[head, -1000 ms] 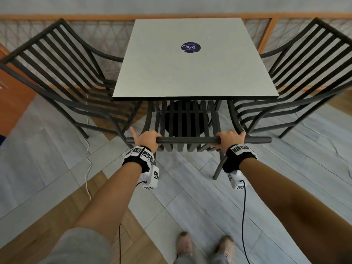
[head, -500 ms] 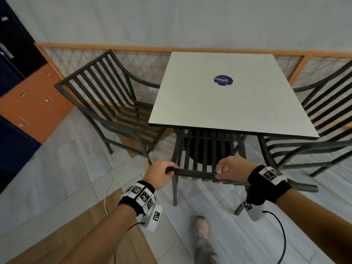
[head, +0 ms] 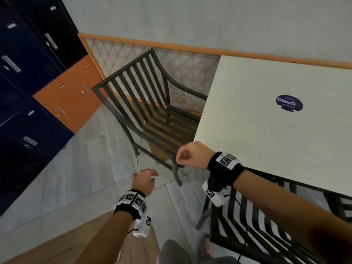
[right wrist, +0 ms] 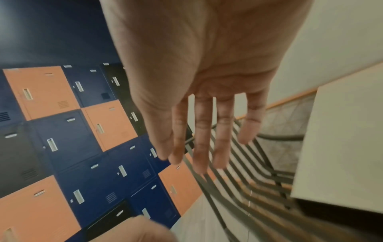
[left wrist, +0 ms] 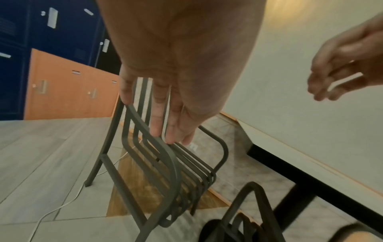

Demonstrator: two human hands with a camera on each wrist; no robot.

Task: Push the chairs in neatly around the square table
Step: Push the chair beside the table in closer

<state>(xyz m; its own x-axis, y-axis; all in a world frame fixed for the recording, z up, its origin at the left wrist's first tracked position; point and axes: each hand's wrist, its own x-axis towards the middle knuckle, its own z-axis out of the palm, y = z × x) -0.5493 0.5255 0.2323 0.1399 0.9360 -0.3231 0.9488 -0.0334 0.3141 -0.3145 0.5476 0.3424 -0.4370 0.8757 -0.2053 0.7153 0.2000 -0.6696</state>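
The square white surface [head: 266, 121] is seen at 2 o'clock, a round sticker [head: 289, 103] borne on it; a slatted chair [head: 148, 111] stands at its 9 o'clock side, another chair [head: 253, 225] tucked beneath; blue and orange lockers [head: 38, 82] are ranged at 10 o'clock over grey floor tiles [head: 85, 159]; left hand [head: 143, 181] and right hand [head: 190, 156] are held free, fingers relaxed, nothing grasped.

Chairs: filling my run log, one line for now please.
left hand: open | right hand: open | side chair: not tucked | near chair: under table

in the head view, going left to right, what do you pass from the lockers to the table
Dark blue metal lockers → orange locker door → slatted dark grey metal chair → square off-white table top → round dark blue ClayG sticker.
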